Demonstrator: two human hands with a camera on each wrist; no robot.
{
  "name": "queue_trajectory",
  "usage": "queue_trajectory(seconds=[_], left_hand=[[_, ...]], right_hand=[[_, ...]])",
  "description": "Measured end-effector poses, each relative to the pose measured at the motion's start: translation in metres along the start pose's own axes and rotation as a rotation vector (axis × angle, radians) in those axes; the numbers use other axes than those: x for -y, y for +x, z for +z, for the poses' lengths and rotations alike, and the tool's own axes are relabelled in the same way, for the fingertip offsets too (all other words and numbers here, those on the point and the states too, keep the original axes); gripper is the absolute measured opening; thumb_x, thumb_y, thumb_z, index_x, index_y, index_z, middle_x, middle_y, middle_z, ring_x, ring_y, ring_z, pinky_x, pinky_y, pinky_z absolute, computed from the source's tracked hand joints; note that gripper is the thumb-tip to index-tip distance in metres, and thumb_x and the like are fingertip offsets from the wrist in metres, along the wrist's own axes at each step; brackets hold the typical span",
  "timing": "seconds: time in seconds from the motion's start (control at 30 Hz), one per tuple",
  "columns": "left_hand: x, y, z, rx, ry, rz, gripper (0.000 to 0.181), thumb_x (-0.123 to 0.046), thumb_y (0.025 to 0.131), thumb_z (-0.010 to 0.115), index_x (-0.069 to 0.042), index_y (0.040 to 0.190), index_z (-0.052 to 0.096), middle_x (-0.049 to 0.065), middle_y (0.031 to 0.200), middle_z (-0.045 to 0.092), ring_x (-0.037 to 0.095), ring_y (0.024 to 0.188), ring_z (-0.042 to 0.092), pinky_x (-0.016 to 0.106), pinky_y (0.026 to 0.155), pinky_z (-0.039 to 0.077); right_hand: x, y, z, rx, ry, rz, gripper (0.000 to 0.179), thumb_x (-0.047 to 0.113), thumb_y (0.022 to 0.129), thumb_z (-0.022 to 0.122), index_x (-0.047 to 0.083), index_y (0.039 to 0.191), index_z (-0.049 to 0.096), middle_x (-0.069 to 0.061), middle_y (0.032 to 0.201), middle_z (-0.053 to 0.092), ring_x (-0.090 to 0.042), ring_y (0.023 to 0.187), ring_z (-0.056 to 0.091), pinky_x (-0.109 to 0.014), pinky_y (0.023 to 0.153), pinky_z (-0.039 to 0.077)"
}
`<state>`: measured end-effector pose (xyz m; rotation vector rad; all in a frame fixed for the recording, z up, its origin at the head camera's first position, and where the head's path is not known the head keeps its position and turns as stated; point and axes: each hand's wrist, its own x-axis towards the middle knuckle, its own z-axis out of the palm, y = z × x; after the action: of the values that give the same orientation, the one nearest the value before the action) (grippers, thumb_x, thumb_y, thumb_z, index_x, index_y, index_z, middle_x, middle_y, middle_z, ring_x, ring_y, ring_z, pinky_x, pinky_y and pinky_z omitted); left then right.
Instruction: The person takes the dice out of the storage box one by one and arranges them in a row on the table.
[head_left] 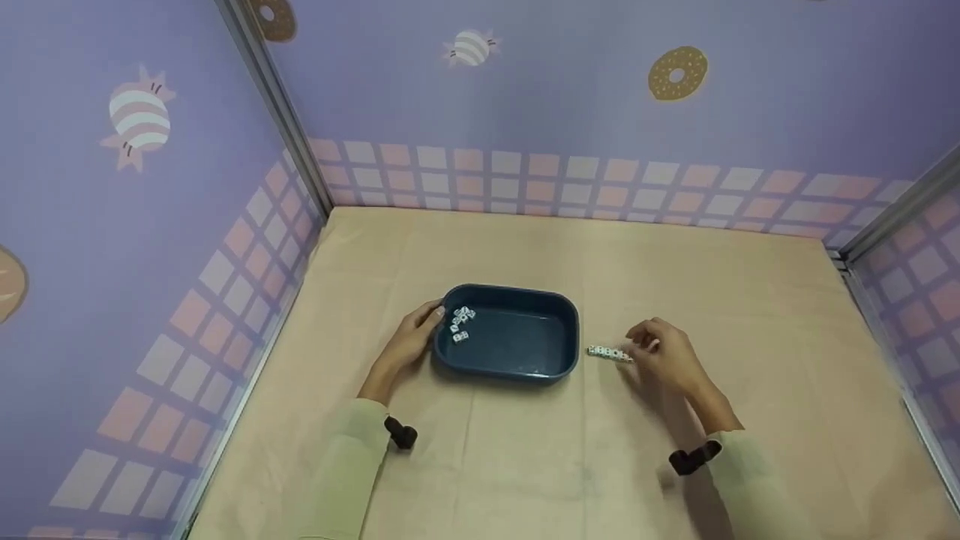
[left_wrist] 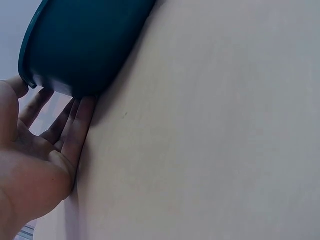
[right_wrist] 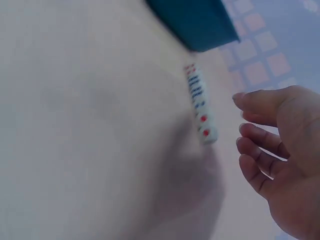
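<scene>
A dark blue rectangular tub (head_left: 517, 345) with rounded corners sits on the cloth. Several white dice (head_left: 460, 324) are gathered at its left end. My left hand (head_left: 409, 337) holds that end, thumb at the rim and the other fingers against the outside wall, as the left wrist view shows on the tub's side (left_wrist: 85, 50). Right of the tub, several dice form a straight row (head_left: 609, 352), with red and dark pips facing the right wrist camera. Beside the row's right end is my right hand (head_left: 667, 356), fingers loosely bent and nothing held; a gap separates it from the dice in the right wrist view.
A beige cloth (head_left: 525, 450) covers the table. Purple panels (head_left: 562, 97) with sweets and checks stand at the back and both sides, joined by metal posts (head_left: 277, 97). Black wrist straps (head_left: 401, 433) sit over light sleeves (head_left: 345, 465).
</scene>
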<state>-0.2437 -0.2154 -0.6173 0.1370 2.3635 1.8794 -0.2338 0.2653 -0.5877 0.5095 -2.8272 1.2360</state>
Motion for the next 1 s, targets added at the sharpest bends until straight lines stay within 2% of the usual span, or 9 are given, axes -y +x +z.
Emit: queue_trajectory(seconds=[0.1,0.23,0.33,0.47,0.67,0.77,1.0], left_hand=[[-0.001,0.001,0.0,-0.006,0.008,-0.008,0.054,-0.041,0.113,0.053,-0.009,0.156,0.053,0.014,0.16,0.05,0.032,0.153,0.038,0.048,0.126,0.028],[-0.001,0.001,0.0,-0.011,0.003,-0.015,0.052,-0.039,0.113,0.053,-0.009,0.155,0.054,0.013,0.159,0.051,0.031,0.153,0.039,0.048,0.126,0.028],[0.0,0.002,0.001,-0.006,-0.012,-0.019,0.052,-0.038,0.113,0.052,-0.008,0.156,0.053,0.014,0.159,0.052,0.031,0.152,0.041,0.048,0.125,0.029],[0.001,0.002,0.001,-0.003,-0.02,-0.019,0.051,-0.037,0.113,0.052,-0.007,0.155,0.053,0.015,0.158,0.052,0.032,0.15,0.043,0.049,0.124,0.031],[0.0,0.0,0.0,0.002,-0.03,-0.029,0.054,-0.041,0.113,0.053,-0.01,0.157,0.052,0.014,0.16,0.049,0.032,0.152,0.041,0.05,0.124,0.031],[-0.001,-0.002,0.0,0.01,-0.038,-0.037,0.055,-0.042,0.113,0.052,-0.011,0.158,0.05,0.013,0.162,0.048,0.031,0.153,0.039,0.049,0.124,0.031],[-0.001,-0.001,0.001,-0.004,-0.017,-0.014,0.054,-0.04,0.113,0.052,-0.008,0.157,0.051,0.014,0.16,0.05,0.032,0.151,0.041,0.048,0.124,0.032]], right_hand=[[0.018,0.01,0.004,-0.055,0.025,-0.052,0.017,0.006,0.095,0.08,-0.001,0.109,0.074,-0.007,0.097,0.068,-0.023,0.09,0.065,-0.035,0.078,0.056],[0.048,0.024,0.019,-0.085,0.075,-0.127,0.017,0.008,0.095,0.08,0.002,0.11,0.074,-0.005,0.097,0.07,-0.022,0.089,0.067,-0.041,0.076,0.058],[0.069,0.033,0.036,-0.078,0.114,-0.174,0.015,0.007,0.095,0.081,0.002,0.108,0.075,-0.004,0.098,0.071,-0.021,0.088,0.067,-0.043,0.075,0.058],[0.092,0.041,0.061,-0.034,0.139,-0.227,0.016,0.008,0.095,0.08,0.001,0.108,0.074,-0.003,0.1,0.071,-0.018,0.087,0.067,-0.038,0.075,0.058],[0.117,0.057,0.1,0.007,0.162,-0.309,0.019,0.011,0.096,0.081,0.002,0.111,0.075,-0.003,0.103,0.072,-0.018,0.09,0.069,-0.039,0.079,0.06],[0.125,0.065,0.116,0.019,0.189,-0.313,0.02,0.01,0.095,0.081,0.001,0.112,0.075,-0.005,0.105,0.072,-0.021,0.093,0.07,-0.043,0.082,0.061],[0.14,0.082,0.15,0.039,0.242,-0.245,0.023,0.009,0.095,0.081,-0.002,0.115,0.075,-0.007,0.106,0.072,-0.024,0.097,0.07,-0.046,0.086,0.061]])
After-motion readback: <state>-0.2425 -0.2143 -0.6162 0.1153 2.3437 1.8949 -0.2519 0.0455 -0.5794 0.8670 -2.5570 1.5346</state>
